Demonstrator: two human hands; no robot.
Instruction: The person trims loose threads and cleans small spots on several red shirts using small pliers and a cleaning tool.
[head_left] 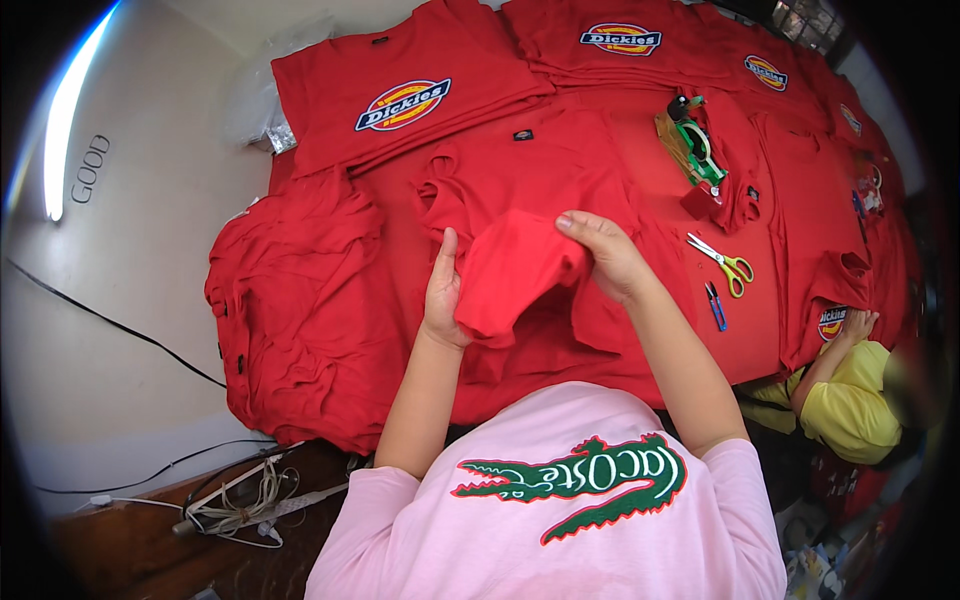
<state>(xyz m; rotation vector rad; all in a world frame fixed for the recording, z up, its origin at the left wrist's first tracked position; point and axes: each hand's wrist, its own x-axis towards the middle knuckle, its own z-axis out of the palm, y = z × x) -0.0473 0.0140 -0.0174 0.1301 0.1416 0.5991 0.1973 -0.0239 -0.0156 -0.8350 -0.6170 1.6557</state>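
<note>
Raised over the table, part of a red T-shirt (515, 265) is stretched between my two hands. My right hand (608, 258) pinches its upper right edge, thumb on top. On the opposite side my left hand (446, 295) holds the cloth against its palm, thumb pointing up; the other fingers are mostly hidden by the fabric. The rest of the shirt spreads out beneath, its collar label (523, 135) showing toward the far side. To the right lie yellow-handled scissors (727, 268) and blue thread snips (716, 306).
A crumpled pile of red shirts (290, 300) sits at left. Flat red shirts with a printed emblem (405, 105) line the far side. A green tape dispenser (697, 148) stands at far right. A person in yellow (850, 400) handles another shirt. Cables (255, 505) lie low at left.
</note>
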